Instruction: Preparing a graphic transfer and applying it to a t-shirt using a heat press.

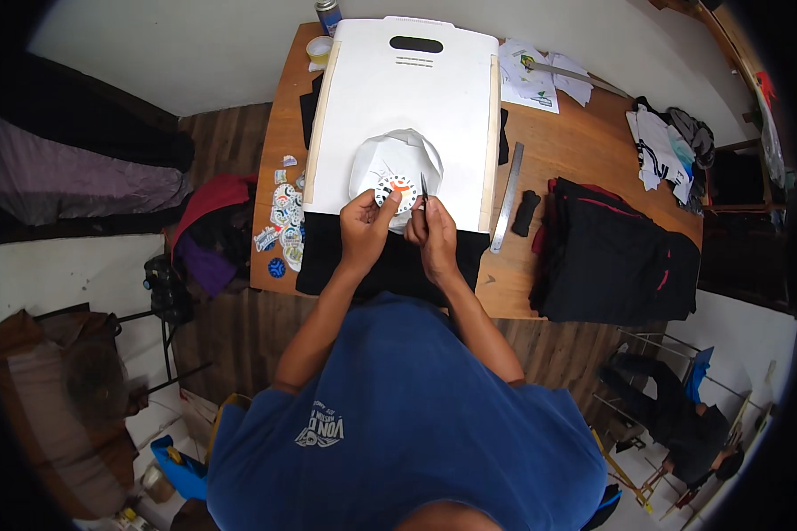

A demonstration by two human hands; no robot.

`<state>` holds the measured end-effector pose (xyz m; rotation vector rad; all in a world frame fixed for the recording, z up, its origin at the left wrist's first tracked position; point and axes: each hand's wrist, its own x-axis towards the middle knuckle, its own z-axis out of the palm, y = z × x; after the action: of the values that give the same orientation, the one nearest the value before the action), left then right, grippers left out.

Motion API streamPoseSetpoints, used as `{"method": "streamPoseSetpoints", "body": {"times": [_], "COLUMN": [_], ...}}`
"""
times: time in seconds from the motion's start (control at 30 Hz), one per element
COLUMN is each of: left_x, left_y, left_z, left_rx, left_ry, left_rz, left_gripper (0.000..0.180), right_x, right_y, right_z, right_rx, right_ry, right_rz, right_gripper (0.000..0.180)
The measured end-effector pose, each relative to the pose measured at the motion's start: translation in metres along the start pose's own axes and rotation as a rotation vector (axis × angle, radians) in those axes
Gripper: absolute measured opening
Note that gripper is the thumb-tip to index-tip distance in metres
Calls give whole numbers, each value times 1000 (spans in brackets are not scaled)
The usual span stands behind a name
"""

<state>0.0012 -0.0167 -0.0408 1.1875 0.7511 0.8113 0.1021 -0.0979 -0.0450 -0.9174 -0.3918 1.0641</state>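
My left hand (pixel 366 230) pinches the edge of a round white decal (pixel 398 183) with an orange mark and dark dots round its rim. Close on its right, my right hand (pixel 434 234) grips a slim, dark, pointed tool (pixel 424 183), tip upward; its exact kind is too small to make out. Just beyond both hands a crumpled, rounded white sheet (pixel 423 146) lies on a large white board (pixel 403 93) with a handle slot at its far end. Black cloth (pixel 336 257) shows from under the board's near edge.
Several round stickers (pixel 285 212) lie left of the board. To its right are a steel ruler (pixel 507 199), a small black roll (pixel 525 213) and folded black garments (pixel 620 257). Printed paper sheets (pixel 527 88) and a spray can (pixel 328 16) are farther back.
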Motion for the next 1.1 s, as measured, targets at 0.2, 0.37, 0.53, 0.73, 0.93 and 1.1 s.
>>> {"method": "streamPoseSetpoints", "body": {"times": [0.2, 0.37, 0.53, 0.73, 0.93, 1.1], "left_x": [-1, 1, -1, -3, -1, 0], "left_y": [-2, 1, 17, 25, 12, 10], "left_z": [0, 0, 8, 11, 5, 6], "left_rx": [-14, 9, 19, 24, 16, 43], "left_ry": [2, -3, -8, -37, -70, -25], "left_rz": [-21, -7, -2, 5, 20, 4], "left_gripper": [14, 14, 13, 12, 12, 11], "right_x": [-3, -3, 3, 5, 4, -1], "right_y": [0, -1, -8, -18, -18, -7], "right_z": [2, 2, -1, 3, 3, 1], "right_rx": [-142, -70, -155, -228, -190, -248], "right_ry": [28, 66, 116, 136, 117, 114], "right_rz": [35, 22, 5, 5, 55, 33], "right_gripper": [18, 19, 22, 17, 16, 15]}}
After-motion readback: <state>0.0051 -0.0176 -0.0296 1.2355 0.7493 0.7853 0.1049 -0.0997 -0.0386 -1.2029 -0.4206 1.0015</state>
